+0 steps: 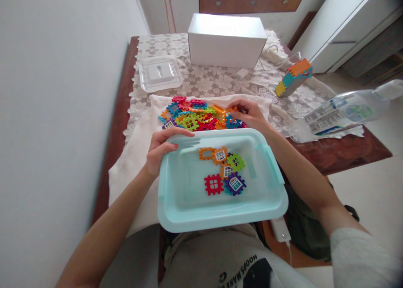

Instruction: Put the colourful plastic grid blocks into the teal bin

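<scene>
A pale teal plastic bin (176,204) rests on my lap against the table edge. Several colourful waffle-block tiles (225,170) lie in its bottom, red, orange, green and purple. My left hand (160,147) grips the bin's far left corner, fingers curled over the rim. Just beyond the bin a heap of the same tiles (195,116) lies on a white cloth (138,132). My right hand (248,113) reaches over the heap's right end, its fingertips pinched on an orange tile (231,109).
A white box (225,40) stands at the table's far side, with a clear lid (160,73) to its left. A built block piece (294,77) and a plastic bottle (343,111) sit on the right. A wall runs along the left.
</scene>
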Demonstrator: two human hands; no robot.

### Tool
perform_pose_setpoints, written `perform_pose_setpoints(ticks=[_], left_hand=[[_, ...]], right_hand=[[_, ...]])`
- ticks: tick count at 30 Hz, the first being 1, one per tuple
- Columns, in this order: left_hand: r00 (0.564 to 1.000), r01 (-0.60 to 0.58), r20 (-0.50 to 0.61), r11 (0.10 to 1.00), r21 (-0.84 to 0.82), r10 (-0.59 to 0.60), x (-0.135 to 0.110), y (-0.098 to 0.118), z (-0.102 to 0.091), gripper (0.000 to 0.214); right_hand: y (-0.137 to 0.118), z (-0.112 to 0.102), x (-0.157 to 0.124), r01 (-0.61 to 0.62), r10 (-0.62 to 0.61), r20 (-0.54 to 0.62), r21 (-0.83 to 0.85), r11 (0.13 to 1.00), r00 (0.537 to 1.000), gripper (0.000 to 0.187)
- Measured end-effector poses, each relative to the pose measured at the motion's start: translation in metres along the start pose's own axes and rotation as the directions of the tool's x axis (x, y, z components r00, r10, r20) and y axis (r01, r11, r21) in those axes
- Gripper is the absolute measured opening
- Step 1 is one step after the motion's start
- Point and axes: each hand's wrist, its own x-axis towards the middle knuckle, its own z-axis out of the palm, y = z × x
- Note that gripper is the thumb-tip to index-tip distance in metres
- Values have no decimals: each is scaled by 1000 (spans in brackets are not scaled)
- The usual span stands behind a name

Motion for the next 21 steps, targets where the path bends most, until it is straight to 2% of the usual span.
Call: perform_pose_setpoints(ticks=[7, 13, 18, 21], left_hand=[[1000, -5, 6, 1000, -15, 5, 0, -1, -1, 37], [1000, -9, -1, 1000, -3, 9, -1, -1, 0, 37], [1000, 6, -3, 1000, -23, -6, -1, 0, 0, 38], [1000, 3, -9, 999, -33, -4, -2, 0, 1, 38]], right_hand=[[3, -1, 4, -18, 24, -100, 66, 998, 995, 42], [0, -8, 6, -22, 62, -174, 222, 975, 983, 61], [-17, -17, 4, -1, 54, -131, 372, 928, 990, 69], [-34, -13, -2, 40, -13, -59, 490, 871, 998, 69]])
